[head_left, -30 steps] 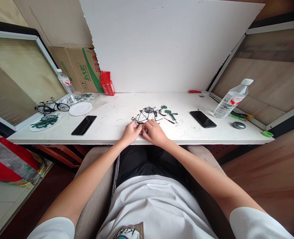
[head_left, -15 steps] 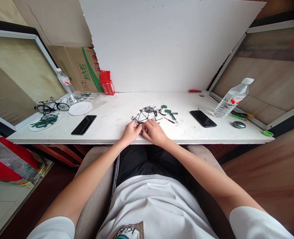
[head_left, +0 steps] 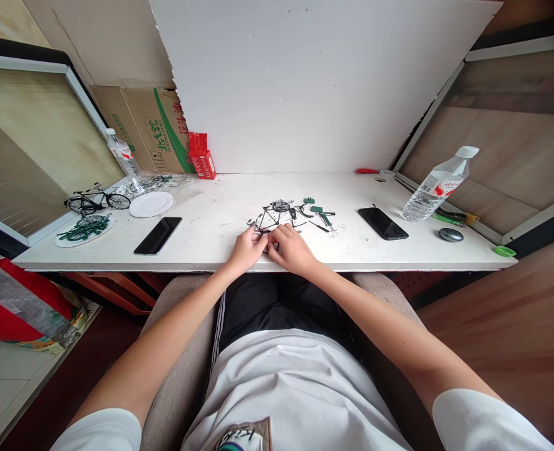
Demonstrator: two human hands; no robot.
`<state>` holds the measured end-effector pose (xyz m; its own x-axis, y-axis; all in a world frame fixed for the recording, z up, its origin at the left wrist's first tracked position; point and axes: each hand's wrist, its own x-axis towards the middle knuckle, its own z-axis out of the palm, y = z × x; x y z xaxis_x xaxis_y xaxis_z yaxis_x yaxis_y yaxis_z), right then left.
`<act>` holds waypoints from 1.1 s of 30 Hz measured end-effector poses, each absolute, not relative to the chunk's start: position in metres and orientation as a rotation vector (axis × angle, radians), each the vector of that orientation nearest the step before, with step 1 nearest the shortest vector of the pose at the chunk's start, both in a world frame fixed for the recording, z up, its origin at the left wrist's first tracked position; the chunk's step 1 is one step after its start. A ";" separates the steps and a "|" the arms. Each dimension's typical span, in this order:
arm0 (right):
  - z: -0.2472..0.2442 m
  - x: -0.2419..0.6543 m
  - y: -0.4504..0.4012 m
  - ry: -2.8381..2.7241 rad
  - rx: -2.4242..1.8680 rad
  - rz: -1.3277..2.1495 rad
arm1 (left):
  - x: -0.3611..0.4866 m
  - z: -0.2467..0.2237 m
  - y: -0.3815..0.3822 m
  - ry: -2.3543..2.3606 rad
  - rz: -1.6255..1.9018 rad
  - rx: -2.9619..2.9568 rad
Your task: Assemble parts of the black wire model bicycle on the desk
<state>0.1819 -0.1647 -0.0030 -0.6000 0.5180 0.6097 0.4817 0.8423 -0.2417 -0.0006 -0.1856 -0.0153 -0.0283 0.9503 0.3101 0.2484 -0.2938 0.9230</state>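
Observation:
Close to the table's front edge, my left hand (head_left: 247, 248) and my right hand (head_left: 292, 248) meet with fingertips pinched together. Between them a dark, round model bicycle wheel (head_left: 273, 248) shows in part; the fingers hide the rest. Just beyond my fingers lies a black model bicycle frame (head_left: 270, 217), with a second small wheel (head_left: 280, 205) behind it. Curved black parts (head_left: 301, 211) and green plastic pieces (head_left: 317, 210) lie to the right, along with a thin black stick (head_left: 320, 227).
A black phone (head_left: 383, 223) and a tilted water bottle (head_left: 439, 186) are on the right, near a grey oval object (head_left: 451, 235). On the left are another phone (head_left: 158, 236), an assembled model bicycle (head_left: 97, 200), a white plate (head_left: 151, 204) and a red box (head_left: 203, 164).

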 end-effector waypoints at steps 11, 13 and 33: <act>-0.003 0.182 -0.166 -2.309 -0.706 0.058 | 0.001 -0.014 -0.187 1.283 1.358 1.618; -0.002 0.182 -0.166 -2.310 -0.696 0.052 | 0.001 -0.014 -0.187 1.278 1.353 1.614; -0.003 0.181 -0.165 -2.306 -0.690 0.047 | 0.000 -0.019 -0.185 1.281 1.371 1.629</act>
